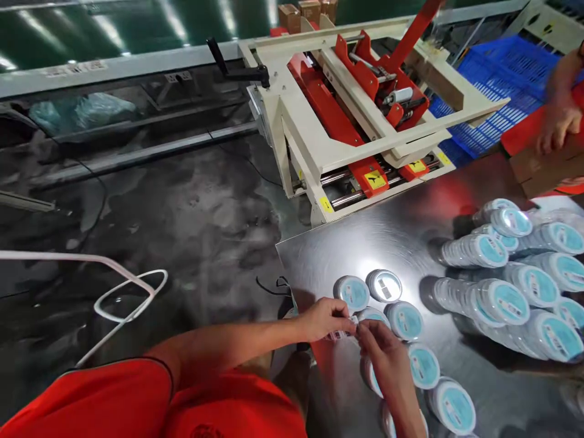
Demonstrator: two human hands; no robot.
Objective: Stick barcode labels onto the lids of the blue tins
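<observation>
My left hand [323,320] pinches a small printed label sheet [342,334] over the table's near left edge. My right hand [387,351] meets it there, its thumb and fingers closed at the sheet's right end. Whether a single label has come loose between those fingertips is too small to tell. Just beyond my hands stand round lidded tubs with light blue tops, one tub [354,293] at the left and another tub [406,320] at the right. A tub [384,286] between them carries a white label with dark print. Other tubs are partly hidden under my right hand and forearm.
Tall stacks of blue-topped tubs [508,301] fill the right of the metal table [356,243]. A co-worker's hand [561,125] rests on cardboard at the far right. Ahead stand a cream and red machine [365,109] and a blue crate [493,79]. A white tube [114,264] loops at left.
</observation>
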